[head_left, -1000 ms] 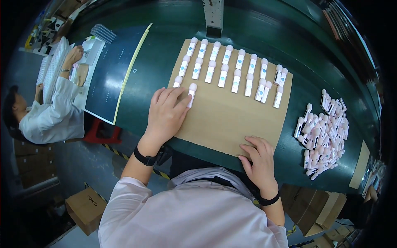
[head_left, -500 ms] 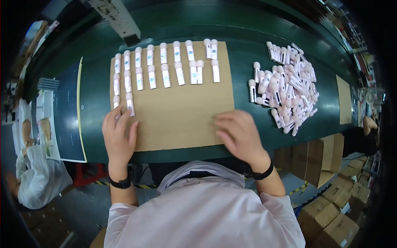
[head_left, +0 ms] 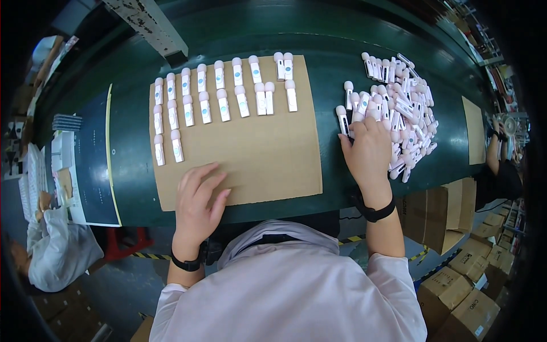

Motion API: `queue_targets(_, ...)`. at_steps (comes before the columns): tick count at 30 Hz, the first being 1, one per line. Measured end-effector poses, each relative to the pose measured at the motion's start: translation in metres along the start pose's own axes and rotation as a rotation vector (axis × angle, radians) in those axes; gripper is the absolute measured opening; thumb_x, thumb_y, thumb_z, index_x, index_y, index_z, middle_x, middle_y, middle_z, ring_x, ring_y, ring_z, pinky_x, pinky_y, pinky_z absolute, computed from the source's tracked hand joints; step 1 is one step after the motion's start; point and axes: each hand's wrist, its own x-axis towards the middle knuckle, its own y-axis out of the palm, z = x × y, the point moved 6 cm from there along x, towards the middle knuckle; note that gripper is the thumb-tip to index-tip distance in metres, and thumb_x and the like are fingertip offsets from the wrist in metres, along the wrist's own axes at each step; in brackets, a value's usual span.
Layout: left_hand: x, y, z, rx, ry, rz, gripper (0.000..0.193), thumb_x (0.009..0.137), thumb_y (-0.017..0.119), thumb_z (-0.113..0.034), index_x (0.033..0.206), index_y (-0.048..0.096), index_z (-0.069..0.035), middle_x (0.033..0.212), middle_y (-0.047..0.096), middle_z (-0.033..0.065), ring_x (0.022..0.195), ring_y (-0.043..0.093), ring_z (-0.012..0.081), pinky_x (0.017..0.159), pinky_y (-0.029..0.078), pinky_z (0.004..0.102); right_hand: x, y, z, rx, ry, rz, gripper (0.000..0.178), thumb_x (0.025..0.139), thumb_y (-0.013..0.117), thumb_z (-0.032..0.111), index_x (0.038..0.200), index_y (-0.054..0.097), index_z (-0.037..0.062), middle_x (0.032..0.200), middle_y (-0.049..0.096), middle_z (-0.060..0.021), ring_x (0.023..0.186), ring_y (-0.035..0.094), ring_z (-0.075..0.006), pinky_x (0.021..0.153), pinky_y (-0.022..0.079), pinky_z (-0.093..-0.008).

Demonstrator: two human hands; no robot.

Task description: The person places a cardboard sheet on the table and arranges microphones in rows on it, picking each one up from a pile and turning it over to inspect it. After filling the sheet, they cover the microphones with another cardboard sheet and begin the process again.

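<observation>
Small white microphone-shaped devices with round pale-pink heads (head_left: 220, 105) stand out in rows on a cardboard sheet (head_left: 245, 154). Most on the sheet have a blue round mark. My left hand (head_left: 196, 199) hovers over the sheet's lower left part, fingers spread, holding nothing. To the right, a loose heap of the same devices (head_left: 413, 108) lies on the green table. My right hand (head_left: 369, 151) reaches onto the heap's left edge, thumb apart from the bent fingers. The thumb is beside a device with a dark strip (head_left: 342, 121); the fingertips partly cover others.
A painted metal post (head_left: 149, 28) rises behind the sheet. A dark board with a yellow edge (head_left: 94, 165) lies at left, near a person in white (head_left: 65, 245). An open carton (head_left: 439, 214) is below the table at right; more boxes (head_left: 461, 290) stand on the floor.
My right hand has moved from the sheet's right side to the heap. My left hand has drawn away from the third-row devices, down and to the right, leaving both in full view.
</observation>
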Motion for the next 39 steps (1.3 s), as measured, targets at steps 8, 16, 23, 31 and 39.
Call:
queue_targets(8,0.014,-0.001,-0.010,-0.060,0.062,-0.019,0.031,0.076,0.074,-0.006,0.106,0.066,-0.003,0.119,0.062,0.0141,0.107,0.059,0.0354,0.092,0.046,0.0426,-0.012,-0.006,0.002,0.311,0.079,0.088,0.018,0.074,0.075,0.007,0.090,0.068,0.0015,0.076,0.057,-0.0087,0.069,0.055,-0.0238,0.062,0.043,-0.0355)
queue_targets(16,0.037,-0.006,-0.043,-0.371,0.117,-0.037,0.035,0.074,0.075,-0.004,0.108,0.067,-0.003,0.112,0.065,0.0129,0.101,0.061,0.0332,0.087,0.048,0.0410,-0.033,-0.030,0.073,1.142,-0.001,0.418,0.022,0.080,0.067,-0.001,0.102,0.069,0.0002,0.080,0.061,-0.0027,0.066,0.046,-0.0116,0.063,0.039,-0.0249)
queue_targets(23,0.021,-0.011,-0.039,-0.491,0.140,-0.116,0.031,0.073,0.077,-0.005,0.103,0.069,-0.002,0.094,0.068,0.0106,0.085,0.064,0.0295,0.077,0.049,0.0388,-0.040,-0.022,0.097,1.393,-0.002,0.426,0.026,0.079,0.069,-0.004,0.104,0.070,0.0000,0.086,0.064,-0.0045,0.069,0.048,-0.0123,0.064,0.039,-0.0251)
queue_targets(31,0.013,-0.011,-0.036,-0.573,0.122,-0.111,0.026,0.077,0.078,-0.008,0.100,0.069,-0.001,0.089,0.068,0.0114,0.080,0.064,0.0283,0.075,0.049,0.0375,-0.041,-0.027,0.103,1.289,-0.194,0.230,0.028,0.075,0.078,0.002,0.102,0.069,-0.0008,0.087,0.065,-0.0066,0.069,0.049,-0.0142,0.064,0.040,-0.0264)
queue_targets(39,0.013,-0.002,-0.037,-0.670,0.068,-0.042,0.028,0.075,0.080,-0.007,0.099,0.068,-0.001,0.087,0.067,0.0116,0.079,0.062,0.0273,0.075,0.048,0.0367,-0.042,-0.035,0.101,1.225,-0.242,0.102,0.029,0.074,0.080,0.004,0.101,0.068,-0.0001,0.087,0.066,-0.0063,0.068,0.049,-0.0156,0.063,0.040,-0.0276)
